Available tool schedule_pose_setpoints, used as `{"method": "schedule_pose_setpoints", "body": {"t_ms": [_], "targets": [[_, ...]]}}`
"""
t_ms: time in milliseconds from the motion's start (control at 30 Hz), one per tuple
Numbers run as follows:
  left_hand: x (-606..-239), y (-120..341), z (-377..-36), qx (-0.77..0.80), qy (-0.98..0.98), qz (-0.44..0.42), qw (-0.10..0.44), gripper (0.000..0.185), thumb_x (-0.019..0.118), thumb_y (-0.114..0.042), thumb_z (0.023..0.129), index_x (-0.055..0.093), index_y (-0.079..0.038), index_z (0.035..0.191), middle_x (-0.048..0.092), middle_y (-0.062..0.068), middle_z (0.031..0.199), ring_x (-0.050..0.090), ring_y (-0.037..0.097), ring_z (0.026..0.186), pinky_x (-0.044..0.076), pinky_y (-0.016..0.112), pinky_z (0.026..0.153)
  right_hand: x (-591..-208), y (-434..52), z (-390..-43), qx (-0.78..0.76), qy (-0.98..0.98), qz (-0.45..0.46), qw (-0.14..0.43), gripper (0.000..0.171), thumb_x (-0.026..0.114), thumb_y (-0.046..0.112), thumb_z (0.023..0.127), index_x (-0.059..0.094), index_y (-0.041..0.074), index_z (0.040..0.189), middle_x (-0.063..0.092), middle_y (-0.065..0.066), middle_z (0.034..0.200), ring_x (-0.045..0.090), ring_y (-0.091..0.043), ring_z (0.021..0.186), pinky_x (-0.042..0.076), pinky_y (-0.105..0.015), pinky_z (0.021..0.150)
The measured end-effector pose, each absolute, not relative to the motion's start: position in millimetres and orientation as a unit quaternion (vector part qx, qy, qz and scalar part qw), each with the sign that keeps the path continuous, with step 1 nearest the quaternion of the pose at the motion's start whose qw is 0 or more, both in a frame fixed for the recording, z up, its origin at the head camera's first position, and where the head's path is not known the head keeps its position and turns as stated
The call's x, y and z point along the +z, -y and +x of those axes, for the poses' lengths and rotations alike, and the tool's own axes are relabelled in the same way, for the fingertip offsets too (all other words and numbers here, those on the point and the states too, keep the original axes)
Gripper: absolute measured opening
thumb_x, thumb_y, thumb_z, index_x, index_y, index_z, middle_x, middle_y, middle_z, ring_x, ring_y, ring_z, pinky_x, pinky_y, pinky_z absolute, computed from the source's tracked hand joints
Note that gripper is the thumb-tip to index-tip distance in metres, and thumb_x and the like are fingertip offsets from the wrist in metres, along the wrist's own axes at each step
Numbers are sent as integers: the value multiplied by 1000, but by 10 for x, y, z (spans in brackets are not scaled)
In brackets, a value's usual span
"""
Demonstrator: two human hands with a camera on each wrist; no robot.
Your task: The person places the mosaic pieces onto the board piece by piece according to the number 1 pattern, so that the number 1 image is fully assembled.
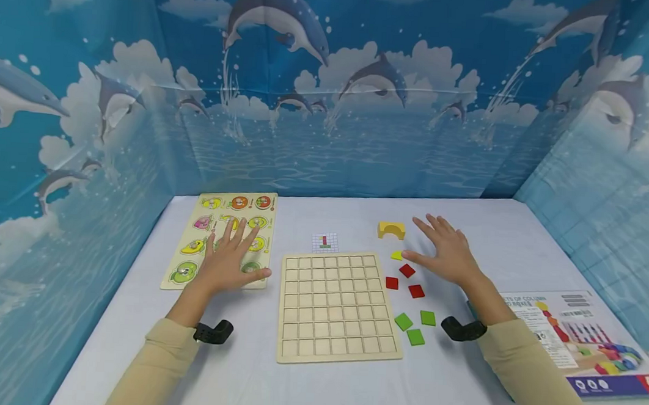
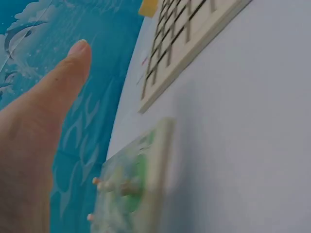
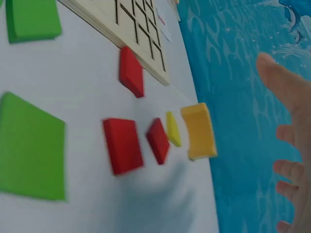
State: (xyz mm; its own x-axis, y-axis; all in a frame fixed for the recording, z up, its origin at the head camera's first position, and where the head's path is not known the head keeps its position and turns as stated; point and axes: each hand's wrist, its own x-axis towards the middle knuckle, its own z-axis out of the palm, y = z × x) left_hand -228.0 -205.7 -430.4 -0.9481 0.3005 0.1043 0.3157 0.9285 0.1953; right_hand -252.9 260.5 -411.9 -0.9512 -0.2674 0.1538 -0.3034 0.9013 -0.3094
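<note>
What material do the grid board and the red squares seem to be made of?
Grid board: probably pale unpainted wood or plywood, matte, with thin raised strips forming the cells. Red squares: likely painted wood, judging by thick flat edges and even, slightly glossy colour; plastic is possible.

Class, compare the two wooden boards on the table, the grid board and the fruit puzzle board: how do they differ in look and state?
The grid board is plain wood with empty square cells; the fruit puzzle board is filled with coloured fruit pieces. The grid board lies untouched between the hands; the left hand rests open on the fruit puzzle board. Both lie flat on the white table.
</note>
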Motion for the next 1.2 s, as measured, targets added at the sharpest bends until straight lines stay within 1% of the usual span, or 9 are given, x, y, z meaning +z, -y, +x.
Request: {"method": "schedule_pose_setpoints", "body": {"t_ms": [133,300,367,533,667,800,967,1200], "targets": [[-4474,1960,-2173,-118,978,-167,31,100,41,-81,72,15,-23,150,1,6,155,-7,29,139,0,63,102,-4252,-2534,-2527,200,972,121,39,83,52,64,81,34,12,144,29,-21,145,20,-41,132,16,-67,98],[-4618,1834,-2049,-140,972,-183,46,99,44,-79,73,19,-21,149,10,8,154,3,31,139,4,62,103,-4372,-2470,-2559,230,969,90,12,77,54,60,83,44,7,137,36,-21,140,26,-41,129,25,-64,97],[-4653,1785,-1998,-149,968,-194,50,99,47,-77,74,20,-19,149,13,8,153,5,31,139,5,61,104,-4409,-2457,-2581,239,968,82,6,73,55,57,84,46,6,135,38,-22,138,28,-41,128,28,-63,97],[-4719,1690,-1848,-167,959,-223,51,101,50,-75,74,22,-12,148,17,10,152,9,30,139,9,58,106,-4517,-2436,-2640,254,965,71,0,59,61,44,86,54,3,128,47,-22,130,36,-40,123,32,-58,97],[-4770,1629,-1735,-170,954,-244,34,102,48,-75,74,21,-9,148,15,9,153,8,27,140,11,53,108,-4594,-2427,-2684,261,962,73,6,48,63,34,87,59,0,121,55,-21,121,44,-37,117,36,-54,96],[-4807,1563,-1629,-174,950,-258,9,104,48,-75,75,18,-8,148,11,8,154,6,25,140,11,48,109,-4635,-2418,-2719,264,961,79,15,42,64,28,87,62,-2,116,58,-19,112,50,-34,107,40,-51,92],[-4816,1489,-1504,-184,946,-265,-16,108,49,-76,73,15,-8,148,9,8,154,5,24,140,13,46,109,-4642,-2412,-2758,256,962,91,17,35,66,24,86,66,-2,110,59,-17,104,52,-31,98,43,-48,86],[-4868,1453,-1437,-208,941,-265,-21,107,50,-75,74,15,-6,148,8,9,154,5,25,140,15,46,108,-4649,-2409,-2785,260,961,89,13,27,68,20,84,67,1,103,58,-14,99,51,-28,92,45,-46,83]]}}
